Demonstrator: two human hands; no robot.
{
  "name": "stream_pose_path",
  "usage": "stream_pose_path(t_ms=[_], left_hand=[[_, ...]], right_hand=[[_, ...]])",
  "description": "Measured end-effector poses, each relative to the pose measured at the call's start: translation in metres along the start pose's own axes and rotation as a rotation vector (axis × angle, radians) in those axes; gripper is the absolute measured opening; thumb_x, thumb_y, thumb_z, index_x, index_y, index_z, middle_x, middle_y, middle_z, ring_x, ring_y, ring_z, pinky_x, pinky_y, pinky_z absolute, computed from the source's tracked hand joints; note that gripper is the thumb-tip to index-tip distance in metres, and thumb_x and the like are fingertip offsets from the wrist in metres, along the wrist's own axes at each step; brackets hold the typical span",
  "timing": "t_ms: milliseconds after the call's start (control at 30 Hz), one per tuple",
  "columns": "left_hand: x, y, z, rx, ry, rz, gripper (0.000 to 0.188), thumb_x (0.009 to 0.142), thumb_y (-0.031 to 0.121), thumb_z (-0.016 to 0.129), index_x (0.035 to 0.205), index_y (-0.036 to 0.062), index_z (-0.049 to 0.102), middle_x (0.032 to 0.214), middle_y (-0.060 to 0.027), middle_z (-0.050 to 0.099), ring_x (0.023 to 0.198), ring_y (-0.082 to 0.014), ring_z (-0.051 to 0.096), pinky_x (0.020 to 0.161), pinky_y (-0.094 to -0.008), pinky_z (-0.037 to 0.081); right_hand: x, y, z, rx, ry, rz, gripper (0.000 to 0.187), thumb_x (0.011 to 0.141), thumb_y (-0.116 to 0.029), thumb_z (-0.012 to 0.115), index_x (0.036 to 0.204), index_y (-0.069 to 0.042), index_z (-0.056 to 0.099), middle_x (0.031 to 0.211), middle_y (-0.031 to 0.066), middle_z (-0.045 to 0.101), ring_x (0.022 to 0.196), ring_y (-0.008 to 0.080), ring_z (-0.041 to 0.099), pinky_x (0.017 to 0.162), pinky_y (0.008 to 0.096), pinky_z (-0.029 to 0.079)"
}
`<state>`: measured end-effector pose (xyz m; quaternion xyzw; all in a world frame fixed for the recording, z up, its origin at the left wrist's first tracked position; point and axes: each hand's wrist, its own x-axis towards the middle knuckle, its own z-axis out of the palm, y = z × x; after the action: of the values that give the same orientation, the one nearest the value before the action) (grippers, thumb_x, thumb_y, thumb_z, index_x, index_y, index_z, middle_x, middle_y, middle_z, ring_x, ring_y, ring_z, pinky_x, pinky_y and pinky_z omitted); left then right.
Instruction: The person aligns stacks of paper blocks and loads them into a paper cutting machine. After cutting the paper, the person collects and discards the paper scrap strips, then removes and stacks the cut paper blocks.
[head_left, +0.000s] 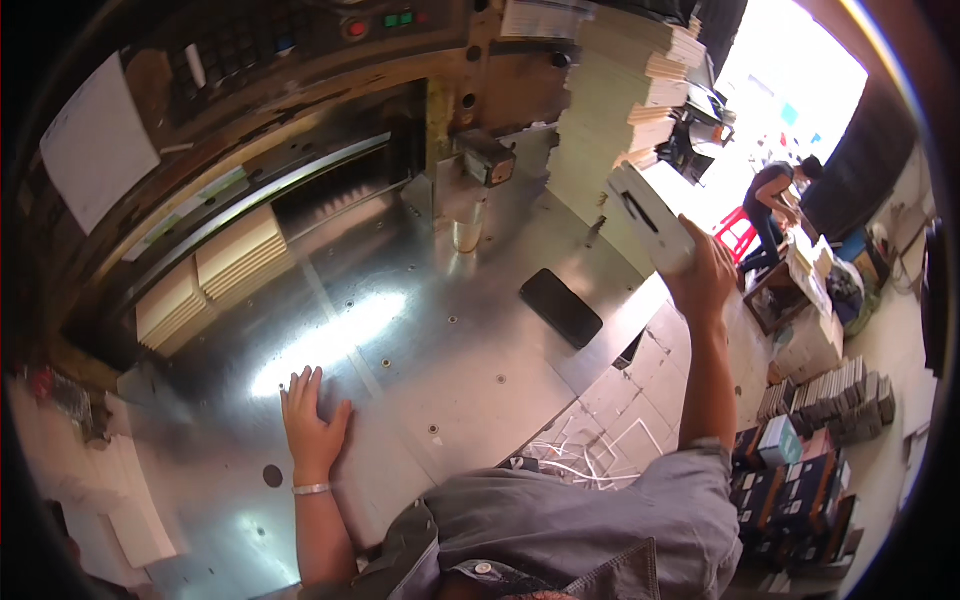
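My left hand (315, 425) lies flat on the bare metal table (470, 345) of a paper-cutting machine, fingers stretched out and nothing in them. Out to the right, my raised right hand (703, 272) grips a pale rectangular block (655, 225) with a dark slot-like mark on its face; its exact kind is unclear. Below the machine's blade edge (300, 180), stacks of cream paper or card (235, 262) stand ahead and to the left of my left hand. A black smartphone (562, 308) rests on the table between my hands.
Tall piles of pale sheets (605, 110) rise behind the table. Over the machine is a control panel (370, 25) with buttons. White cables (600, 455) hang by the table's right edge. Boxes (800, 490) and stacked card (835, 395) stand at right; another person (772, 205) bends over work beyond.
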<state>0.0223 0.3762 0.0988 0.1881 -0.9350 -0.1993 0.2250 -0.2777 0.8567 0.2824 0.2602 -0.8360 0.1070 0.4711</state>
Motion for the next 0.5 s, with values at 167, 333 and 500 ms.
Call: stream_pose_path(t_ms=[167, 333, 500], left_hand=[[-0.007, 0.044, -0.007, -0.722, -0.264, -0.416, 0.054, 0.095, 0.024, 0.074, 0.143, 0.0058, 0.059, 0.146, -0.0149, 0.06, 0.135, -0.0266, 0.056, 0.114, -0.0423, 0.042], [-0.027, 0.114, 0.007, -1.54, -0.394, -0.471, 0.071, 0.104, 0.033, 0.066, 0.162, 0.0083, 0.031, 0.139, -0.0119, 0.06, 0.126, -0.0205, 0.06, 0.107, -0.0395, 0.048], [-0.034, 0.106, -0.003, -1.651, -0.012, -0.772, 0.073, 0.099, 0.024, 0.073, 0.156, 0.0043, 0.032, 0.139, -0.0128, 0.056, 0.122, -0.0208, 0.06, 0.103, -0.0378, 0.05]], right_hand=[[-0.019, -0.094, -0.052, 0.364, -0.079, 0.062, 0.057, 0.071, -0.03, 0.088, 0.119, -0.003, 0.073, 0.103, 0.0142, 0.078, 0.081, 0.0256, 0.074, 0.075, 0.0346, 0.055], [-0.05, -0.207, 0.001, 0.789, -0.148, -0.397, 0.051, 0.073, -0.023, 0.084, 0.119, -0.005, 0.072, 0.114, 0.0101, 0.078, 0.103, 0.0245, 0.076, 0.08, 0.0347, 0.056], [-0.116, -0.306, 0.013, 0.936, -0.329, -0.477, 0.063, 0.067, -0.023, 0.083, 0.127, -0.009, 0.071, 0.127, 0.008, 0.074, 0.117, 0.0245, 0.071, 0.085, 0.036, 0.056]])
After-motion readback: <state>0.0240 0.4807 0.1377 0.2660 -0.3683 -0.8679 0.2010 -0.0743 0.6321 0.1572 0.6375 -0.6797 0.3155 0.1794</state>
